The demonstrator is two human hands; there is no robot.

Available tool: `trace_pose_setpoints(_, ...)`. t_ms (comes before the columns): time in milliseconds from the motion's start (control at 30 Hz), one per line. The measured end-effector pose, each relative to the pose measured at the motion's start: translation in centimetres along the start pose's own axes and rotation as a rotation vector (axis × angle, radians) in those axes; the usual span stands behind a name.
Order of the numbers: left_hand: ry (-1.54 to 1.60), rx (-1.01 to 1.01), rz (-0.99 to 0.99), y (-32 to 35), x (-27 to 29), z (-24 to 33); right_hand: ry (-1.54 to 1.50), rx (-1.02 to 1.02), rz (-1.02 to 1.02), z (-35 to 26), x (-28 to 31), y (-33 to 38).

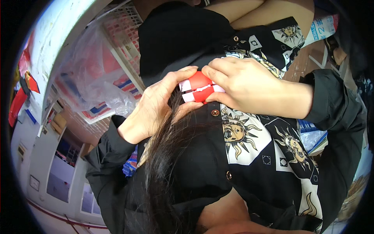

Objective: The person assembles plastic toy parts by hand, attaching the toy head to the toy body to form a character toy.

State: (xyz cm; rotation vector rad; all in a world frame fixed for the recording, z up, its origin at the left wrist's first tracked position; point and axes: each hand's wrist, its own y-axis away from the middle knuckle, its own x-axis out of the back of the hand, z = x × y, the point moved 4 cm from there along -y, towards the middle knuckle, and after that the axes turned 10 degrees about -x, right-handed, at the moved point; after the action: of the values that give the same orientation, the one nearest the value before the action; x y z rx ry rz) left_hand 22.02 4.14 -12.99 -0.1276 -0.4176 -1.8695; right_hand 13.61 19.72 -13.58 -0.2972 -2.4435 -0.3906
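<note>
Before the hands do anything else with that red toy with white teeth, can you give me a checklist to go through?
1. Both hands on the toy: ok. The left hand and right hand pinch the red toy from each side.
2. Toy's teeth together: ok, the white rows meet in a jagged line.
3. Hair away from the toy: not ok, the dark hair hangs just beneath it.
4. Toy fully visible: not ok, fingers cover its ends.
5. Toy undamaged: cannot tell.
</note>
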Motion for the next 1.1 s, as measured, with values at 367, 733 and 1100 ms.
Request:
trace_pose_setpoints(367,-0.199,-0.198,-0.074,-0.5,-0.6,0.4,-0.095,0.06,0.077,0.8,-1.9,0.3)
trace_pose_setpoints(733,-0.191,-0.241,-0.07,-0.6,-1.6,0.9,0.269,0.185,-0.097,-0.8,-1.0,-0.1)
trace_pose_setpoints(1100,-0.22,-0.117,-0.186,-0.4,-1.0,0.9,0.132,0.093,-0.064,-0.3,-1.2,0.0)
